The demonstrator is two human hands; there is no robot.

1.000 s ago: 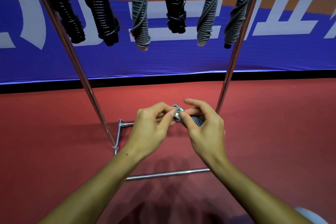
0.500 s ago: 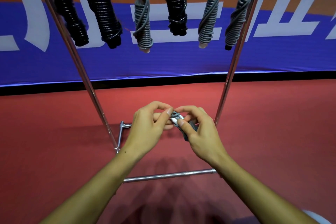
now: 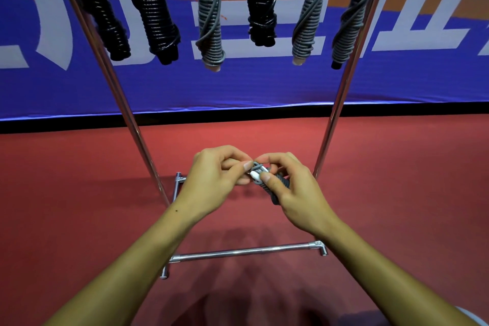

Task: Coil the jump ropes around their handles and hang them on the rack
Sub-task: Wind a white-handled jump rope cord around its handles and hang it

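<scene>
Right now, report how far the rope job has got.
Done: six coiled ropes hang on the rack, three black, three grey. In hand: both hands, left hand and right hand, grip a seventh grey bundle at its white handle end. Left: hang it.

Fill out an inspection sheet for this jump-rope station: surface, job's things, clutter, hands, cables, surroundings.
Surface: red floor, with the rack's base bars resting on it.
Job's things: six coiled ropes hang from the metal rack, three black and three grey, among them black rope and grey rope; a seventh, the held grey rope, is coiled and not yet hung.
Clutter: nothing seen.
Hands: left hand pinches the held rope's white end; right hand grips its coiled body.
Cables: nothing seen besides the ropes.
Surroundings: blue banner with white lettering behind the rack.
</scene>
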